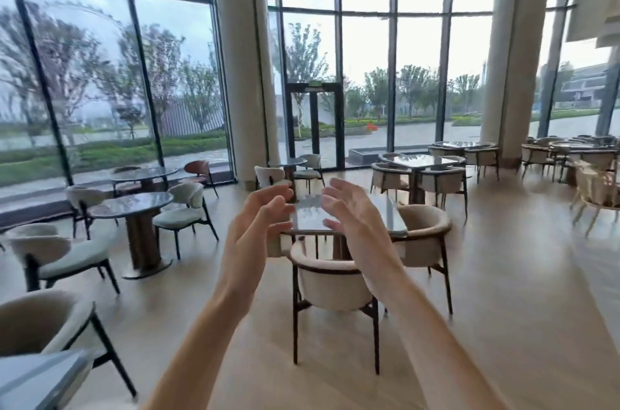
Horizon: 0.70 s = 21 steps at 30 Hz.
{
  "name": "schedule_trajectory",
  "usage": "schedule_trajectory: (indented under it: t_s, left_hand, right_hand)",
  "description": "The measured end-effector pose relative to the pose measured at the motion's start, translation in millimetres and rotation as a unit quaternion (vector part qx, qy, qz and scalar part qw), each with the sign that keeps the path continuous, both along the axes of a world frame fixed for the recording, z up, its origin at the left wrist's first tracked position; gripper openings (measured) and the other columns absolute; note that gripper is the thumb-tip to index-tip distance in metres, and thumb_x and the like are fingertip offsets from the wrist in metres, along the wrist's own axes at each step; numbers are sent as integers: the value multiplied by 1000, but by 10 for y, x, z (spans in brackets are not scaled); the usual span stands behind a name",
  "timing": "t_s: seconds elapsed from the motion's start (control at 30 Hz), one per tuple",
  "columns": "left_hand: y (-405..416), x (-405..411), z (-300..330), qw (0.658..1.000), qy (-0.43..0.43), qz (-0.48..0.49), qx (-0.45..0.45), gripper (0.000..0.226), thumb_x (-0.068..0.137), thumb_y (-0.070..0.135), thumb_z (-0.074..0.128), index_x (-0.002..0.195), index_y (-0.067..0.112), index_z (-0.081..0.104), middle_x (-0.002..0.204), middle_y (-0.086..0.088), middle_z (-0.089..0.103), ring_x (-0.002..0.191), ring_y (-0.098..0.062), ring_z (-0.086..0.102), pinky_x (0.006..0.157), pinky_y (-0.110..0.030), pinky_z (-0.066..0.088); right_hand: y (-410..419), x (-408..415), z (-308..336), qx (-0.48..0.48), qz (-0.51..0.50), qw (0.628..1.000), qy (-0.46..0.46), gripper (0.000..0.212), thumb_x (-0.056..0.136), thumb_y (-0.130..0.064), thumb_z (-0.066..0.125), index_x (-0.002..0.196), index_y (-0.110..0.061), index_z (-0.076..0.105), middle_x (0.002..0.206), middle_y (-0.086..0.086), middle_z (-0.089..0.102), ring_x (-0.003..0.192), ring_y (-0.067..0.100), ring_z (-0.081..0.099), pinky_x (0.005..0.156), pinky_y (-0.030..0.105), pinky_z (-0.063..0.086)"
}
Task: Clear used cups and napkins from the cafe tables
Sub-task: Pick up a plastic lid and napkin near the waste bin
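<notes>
Both my hands are raised in front of me at mid-frame, palms facing each other. My left hand (258, 225) has its fingers loosely extended and holds nothing. My right hand (352, 218) is likewise spread and empty. Behind them stands a square glass-topped table (391, 211) with beige armchairs around it. I see no cups or napkins on any table from here.
A beige armchair (335, 282) stands directly ahead. Round tables (137, 205) with pale chairs fill the left side. More square tables (419, 159) and chairs stand at the right. A table corner (37, 376) sits at my lower left. Tall windows, white columns and a glass door (315, 127) lie beyond.
</notes>
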<state>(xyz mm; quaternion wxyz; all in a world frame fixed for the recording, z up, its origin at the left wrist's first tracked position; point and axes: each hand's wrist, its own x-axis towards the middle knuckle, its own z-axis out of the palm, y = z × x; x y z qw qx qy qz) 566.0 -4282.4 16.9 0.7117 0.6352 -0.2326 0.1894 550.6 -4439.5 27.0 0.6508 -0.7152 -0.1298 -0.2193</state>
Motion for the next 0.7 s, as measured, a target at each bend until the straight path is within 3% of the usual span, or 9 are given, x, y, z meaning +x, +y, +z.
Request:
schedule_trajectory:
  t_s: [0.2,0.37,0.47,0.7]
  left_hand:
    - [-584,986,-87,999,8,48,-13,39,89,36,55,117,14,69,109,-1,78,107,-21,73,99,-45,55]
    - [-1436,2054,-351,999,22,26,-18,37,89,38,57,116,16,71,118,-8,75,114,-24,70,97,-42,55]
    - [-2298,2859,-415,999,27,-15,-29,39,89,39,57,117,16,70,119,-3,75,114,-21,70,94,-39,56]
    - [-4774,4294,-144,982,51,-178,-43,25,87,37,59,98,28,80,111,-2,78,107,-19,73,101,-51,53]
  right_hand:
    - [-456,1193,-178,-7,67,998,20,74,79,-54,59,146,-26,46,138,-10,59,125,5,57,113,43,45]
    - [-1366,2168,-441,-1,53,998,23,61,80,-51,61,137,-32,51,129,-17,63,118,-3,61,111,39,48]
    - [-2204,2789,-485,-11,0,1000,27,65,80,-53,62,140,-31,52,133,-15,62,122,-1,60,112,40,47]
    - [-4629,3663,-181,44,-209,977,3,59,78,-45,64,132,-25,60,124,-12,68,115,0,64,109,40,50]
